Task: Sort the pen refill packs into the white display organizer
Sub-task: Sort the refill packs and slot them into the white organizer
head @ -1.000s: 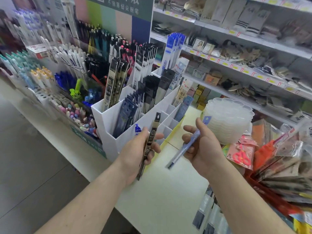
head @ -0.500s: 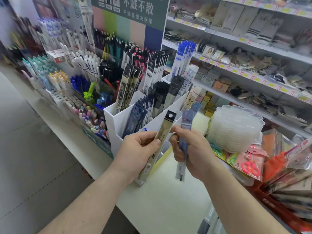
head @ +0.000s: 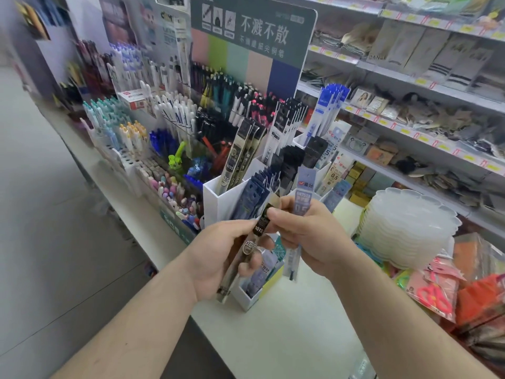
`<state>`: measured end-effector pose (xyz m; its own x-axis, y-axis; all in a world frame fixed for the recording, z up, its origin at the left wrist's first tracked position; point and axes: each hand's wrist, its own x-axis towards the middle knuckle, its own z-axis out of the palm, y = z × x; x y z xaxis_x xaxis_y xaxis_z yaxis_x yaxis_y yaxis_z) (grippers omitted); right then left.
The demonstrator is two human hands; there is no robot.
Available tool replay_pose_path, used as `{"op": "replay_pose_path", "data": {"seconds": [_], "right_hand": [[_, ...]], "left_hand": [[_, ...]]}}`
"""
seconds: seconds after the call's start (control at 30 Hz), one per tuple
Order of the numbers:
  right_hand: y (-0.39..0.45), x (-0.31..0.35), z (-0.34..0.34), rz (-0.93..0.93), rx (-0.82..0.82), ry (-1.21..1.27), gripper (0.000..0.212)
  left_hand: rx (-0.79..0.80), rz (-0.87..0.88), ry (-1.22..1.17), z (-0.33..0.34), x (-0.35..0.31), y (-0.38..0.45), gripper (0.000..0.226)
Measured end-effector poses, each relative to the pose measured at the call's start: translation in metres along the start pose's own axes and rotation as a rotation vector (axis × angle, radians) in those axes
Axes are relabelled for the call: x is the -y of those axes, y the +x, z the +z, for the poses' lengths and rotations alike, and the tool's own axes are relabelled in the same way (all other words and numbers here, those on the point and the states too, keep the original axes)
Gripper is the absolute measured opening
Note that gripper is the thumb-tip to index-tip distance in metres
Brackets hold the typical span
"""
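Note:
My left hand point(head: 224, 255) grips a long black-and-gold refill pack point(head: 247, 248) slanting up to the right. My right hand point(head: 308, 236) holds a pale blue refill pack point(head: 303, 192) upright, while its fingertips pinch the top of the black-and-gold pack. Both hands meet just in front of the white display organizer point(head: 218, 203), whose stepped compartments hold several dark blue, black and white refill packs. A low front compartment point(head: 247, 298) sits under my left hand.
Racks of pens point(head: 169, 127) fill the shelf to the left. A stack of clear plastic trays point(head: 410, 225) stands to the right, with packaged scissors point(head: 434, 294) and red packs beside it. Store shelves with goods run behind. The white counter point(head: 295, 329) lies below my hands.
Both hands rose and came together. My right hand turned the blue pack upright and now also pinches the top of the black-and-gold pack. The view tilted upward.

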<state>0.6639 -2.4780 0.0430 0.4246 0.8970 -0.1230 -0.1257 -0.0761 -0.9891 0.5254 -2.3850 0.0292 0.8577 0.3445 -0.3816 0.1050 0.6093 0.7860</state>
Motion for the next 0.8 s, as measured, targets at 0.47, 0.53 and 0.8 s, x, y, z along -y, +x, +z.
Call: {"op": "replay_pose_path", "data": {"seconds": [0.47, 0.53, 0.8], "right_hand": [[0.04, 0.069, 0.019, -0.41, -0.579, -0.025, 0.039], [0.046, 0.075, 0.028, -0.451, -0.589, -0.071, 0.042], [0.076, 0.053, 0.048, -0.52, -0.628, -0.519, 0.031]], "left_hand": [[-0.664, 0.677, 0.393, -0.044, -0.034, 0.001, 0.02], [-0.656, 0.672, 0.447, -0.047, -0.036, 0.005, 0.022], [-0.579, 0.613, 0.524, -0.05, -0.035, 0.01, 0.035]]}}
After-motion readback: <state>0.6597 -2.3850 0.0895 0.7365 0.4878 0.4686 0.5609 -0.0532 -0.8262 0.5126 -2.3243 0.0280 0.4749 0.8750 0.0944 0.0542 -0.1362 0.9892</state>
